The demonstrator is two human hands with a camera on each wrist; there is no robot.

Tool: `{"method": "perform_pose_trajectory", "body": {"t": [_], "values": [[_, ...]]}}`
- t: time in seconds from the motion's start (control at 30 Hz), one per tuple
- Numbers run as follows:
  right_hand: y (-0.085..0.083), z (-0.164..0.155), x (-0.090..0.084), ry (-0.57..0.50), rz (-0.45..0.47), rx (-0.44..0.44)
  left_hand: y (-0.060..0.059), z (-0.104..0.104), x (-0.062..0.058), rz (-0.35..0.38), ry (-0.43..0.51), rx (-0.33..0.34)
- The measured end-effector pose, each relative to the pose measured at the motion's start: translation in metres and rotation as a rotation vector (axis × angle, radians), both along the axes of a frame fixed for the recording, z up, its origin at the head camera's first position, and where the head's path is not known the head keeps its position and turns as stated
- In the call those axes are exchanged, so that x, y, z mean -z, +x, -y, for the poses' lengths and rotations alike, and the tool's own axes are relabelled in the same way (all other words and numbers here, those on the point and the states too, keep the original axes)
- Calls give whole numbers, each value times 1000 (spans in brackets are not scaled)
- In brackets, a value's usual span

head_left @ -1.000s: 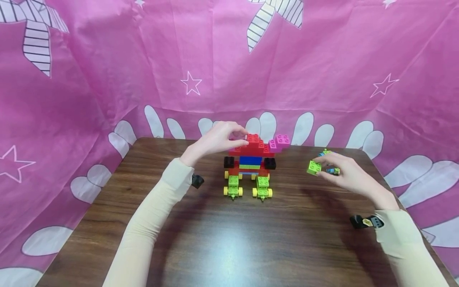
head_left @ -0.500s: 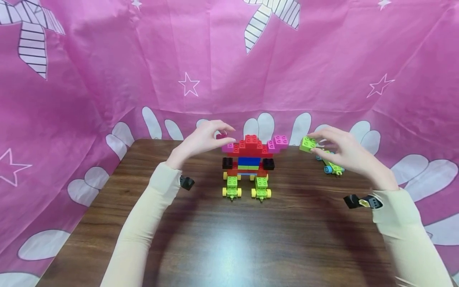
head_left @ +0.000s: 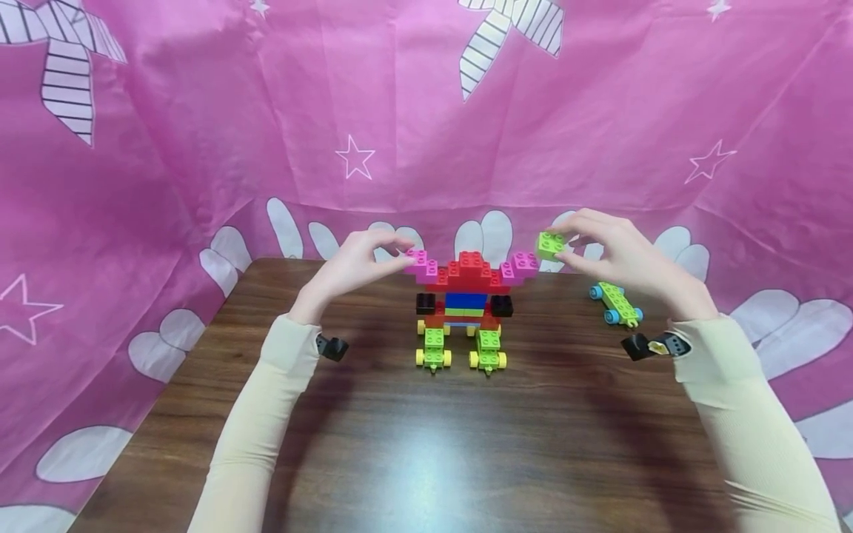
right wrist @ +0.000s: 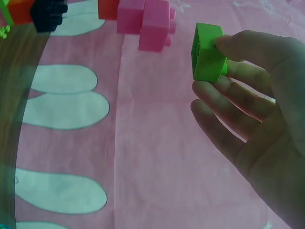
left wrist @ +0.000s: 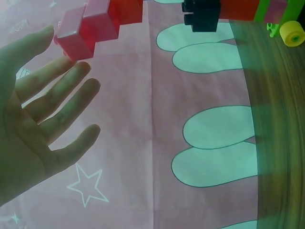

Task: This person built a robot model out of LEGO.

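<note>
A green brick [head_left: 550, 245] is pinched between thumb and fingers of the right hand [head_left: 623, 255], held in the air just right of the brick model's [head_left: 464, 305] right pink wing [head_left: 520, 264]. The left hand [head_left: 353, 263] is held with fingers relaxed and nothing gripped, its fingertips at the left pink wing [head_left: 420, 260]. The model stands on the wooden table [head_left: 426, 444], toward the far edge

place: makeshift play or recording booth | enclosure: pink cloth [head_left: 200, 148] printed with white stars and petals, hung on three sides | furniture: dark wood-grain surface [head_left: 413, 444] | contents: toy brick model [head_left: 464, 303] on wheels, loose wheeled piece [head_left: 617, 303]
</note>
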State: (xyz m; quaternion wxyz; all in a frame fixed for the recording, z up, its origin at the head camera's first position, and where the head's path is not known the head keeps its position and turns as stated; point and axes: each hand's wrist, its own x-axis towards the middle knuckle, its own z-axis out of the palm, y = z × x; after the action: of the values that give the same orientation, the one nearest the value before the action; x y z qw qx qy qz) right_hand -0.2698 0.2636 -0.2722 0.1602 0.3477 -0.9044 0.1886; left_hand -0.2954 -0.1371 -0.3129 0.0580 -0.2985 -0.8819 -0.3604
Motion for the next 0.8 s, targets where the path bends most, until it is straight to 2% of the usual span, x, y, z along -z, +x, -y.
{"method": "perform_pose_trajectory", "body": {"t": [0.13,0.37,0.8], "values": [[-8,13,-2,22,39,-20,0,5,4,11,2,-14],[-21,36,-6,41,25,-126,0,10,9,44,20,-27],[-32,73,-4,43,100,-215,-2,10,12,65,43,-11]]}}
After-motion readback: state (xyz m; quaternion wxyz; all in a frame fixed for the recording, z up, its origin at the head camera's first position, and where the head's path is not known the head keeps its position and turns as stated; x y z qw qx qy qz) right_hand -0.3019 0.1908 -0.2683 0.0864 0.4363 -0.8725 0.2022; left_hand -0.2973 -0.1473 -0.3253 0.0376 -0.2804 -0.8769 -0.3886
